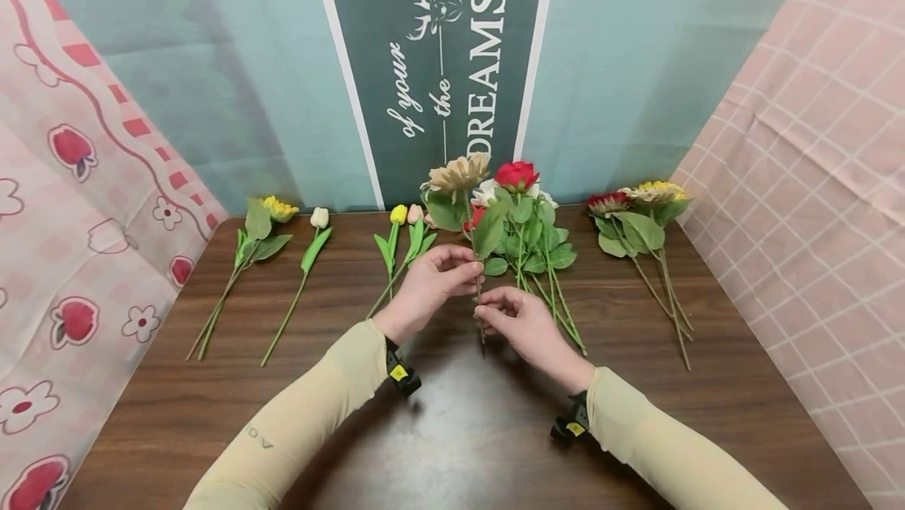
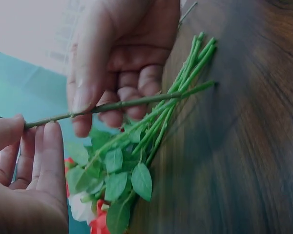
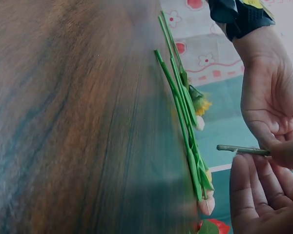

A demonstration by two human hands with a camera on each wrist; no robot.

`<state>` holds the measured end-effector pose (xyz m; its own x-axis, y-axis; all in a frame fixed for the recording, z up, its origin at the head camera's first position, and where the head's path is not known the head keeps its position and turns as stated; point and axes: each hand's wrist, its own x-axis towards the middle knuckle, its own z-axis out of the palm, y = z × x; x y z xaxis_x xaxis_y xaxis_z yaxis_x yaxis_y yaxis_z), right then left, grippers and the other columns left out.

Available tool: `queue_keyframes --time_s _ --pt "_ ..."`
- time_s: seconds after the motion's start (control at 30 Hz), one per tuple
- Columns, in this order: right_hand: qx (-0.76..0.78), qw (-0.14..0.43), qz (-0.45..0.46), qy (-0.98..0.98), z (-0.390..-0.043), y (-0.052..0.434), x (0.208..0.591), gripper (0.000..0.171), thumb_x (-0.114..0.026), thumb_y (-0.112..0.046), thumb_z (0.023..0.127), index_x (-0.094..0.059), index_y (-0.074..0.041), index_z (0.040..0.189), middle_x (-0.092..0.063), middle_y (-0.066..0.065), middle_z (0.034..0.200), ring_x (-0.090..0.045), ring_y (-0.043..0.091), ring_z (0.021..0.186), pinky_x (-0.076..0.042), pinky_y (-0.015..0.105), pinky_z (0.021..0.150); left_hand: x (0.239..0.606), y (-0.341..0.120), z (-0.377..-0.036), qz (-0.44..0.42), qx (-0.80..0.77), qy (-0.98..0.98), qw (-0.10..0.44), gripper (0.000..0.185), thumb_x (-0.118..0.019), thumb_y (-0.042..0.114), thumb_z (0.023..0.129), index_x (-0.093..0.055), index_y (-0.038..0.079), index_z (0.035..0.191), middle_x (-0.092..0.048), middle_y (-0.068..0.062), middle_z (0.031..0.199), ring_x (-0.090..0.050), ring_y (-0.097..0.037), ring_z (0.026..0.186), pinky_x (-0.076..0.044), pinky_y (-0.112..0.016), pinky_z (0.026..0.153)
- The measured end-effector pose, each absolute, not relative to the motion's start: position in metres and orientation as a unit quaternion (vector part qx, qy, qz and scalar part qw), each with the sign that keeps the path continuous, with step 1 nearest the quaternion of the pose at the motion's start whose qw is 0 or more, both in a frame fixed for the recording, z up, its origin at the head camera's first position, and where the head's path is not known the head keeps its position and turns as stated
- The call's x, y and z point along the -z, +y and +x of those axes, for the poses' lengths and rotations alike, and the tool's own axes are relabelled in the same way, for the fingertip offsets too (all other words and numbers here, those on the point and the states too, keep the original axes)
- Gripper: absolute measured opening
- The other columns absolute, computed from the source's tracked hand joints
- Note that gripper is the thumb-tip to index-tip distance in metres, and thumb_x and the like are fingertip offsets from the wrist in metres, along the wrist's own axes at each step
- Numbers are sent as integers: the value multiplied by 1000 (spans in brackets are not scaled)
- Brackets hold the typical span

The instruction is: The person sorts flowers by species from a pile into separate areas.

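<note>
Both hands, left hand (image 1: 429, 284) and right hand (image 1: 519, 324), pinch one beige flower's stem (image 2: 132, 103). Five flower groups lie along the table (image 1: 212, 408) at its far edge. Bare wood lies near the sleeves.

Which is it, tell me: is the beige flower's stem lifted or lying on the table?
Lifted. Both the left hand and right hand pinch the beige flower's stem clear of the table.
</note>
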<state>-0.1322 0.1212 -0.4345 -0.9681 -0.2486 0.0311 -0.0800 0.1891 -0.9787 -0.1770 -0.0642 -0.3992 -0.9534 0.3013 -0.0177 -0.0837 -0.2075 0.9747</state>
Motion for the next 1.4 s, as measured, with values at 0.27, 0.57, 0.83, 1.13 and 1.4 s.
queue_keyframes --time_s 0.27,0.57,0.83,1.13,1.4 --pt "628 50 -113 769 -127 127 433 17 -72 -8 96 -70 5 107 -74 13 94 -70 24 77 -62 39 70 395 -53 -181 91 -771 625 79 23 -67 9 100 -66 -3 119 -69 -9 103 -70 -20 86 -61 -41 86" --pt "628 22 -117 769 -122 144 435 18 -73 -6 95 -69 6 108 -71 25 94 -71 27 74 -62 47 70 393 -29 -180 123 -733 660 108 26 -61 1 99 -61 -7 124 -66 -13 108 -67 -17 87 -60 -38 84" --pt "611 -50 -85 786 -128 206 435 23 -71 -9 97 -68 7 113 -71 21 95 -71 24 75 -62 35 67 398 1 -169 309 -433 845 44 46 -65 26 102 -55 10 144 -65 -3 127 -63 -14 111 -52 -30 98" --pt "371 -143 -7 918 -171 307 434 25 -66 -23 101 -73 0 111 -72 12 88 -63 18 70 -49 25 59 411 23 -142 540 -68 838 -37 67 -64 42 101 -39 17 158 -46 -5 155 -41 -21 143 -26 -33 122" --pt "308 -110 36 944 -203 337 449 28 -62 -24 102 -70 1 113 -71 14 92 -64 25 76 -48 38 68 421 41 -130 571 -36 820 -25 66 -63 43 101 -40 19 158 -44 -3 156 -40 -21 143 -29 -34 120"
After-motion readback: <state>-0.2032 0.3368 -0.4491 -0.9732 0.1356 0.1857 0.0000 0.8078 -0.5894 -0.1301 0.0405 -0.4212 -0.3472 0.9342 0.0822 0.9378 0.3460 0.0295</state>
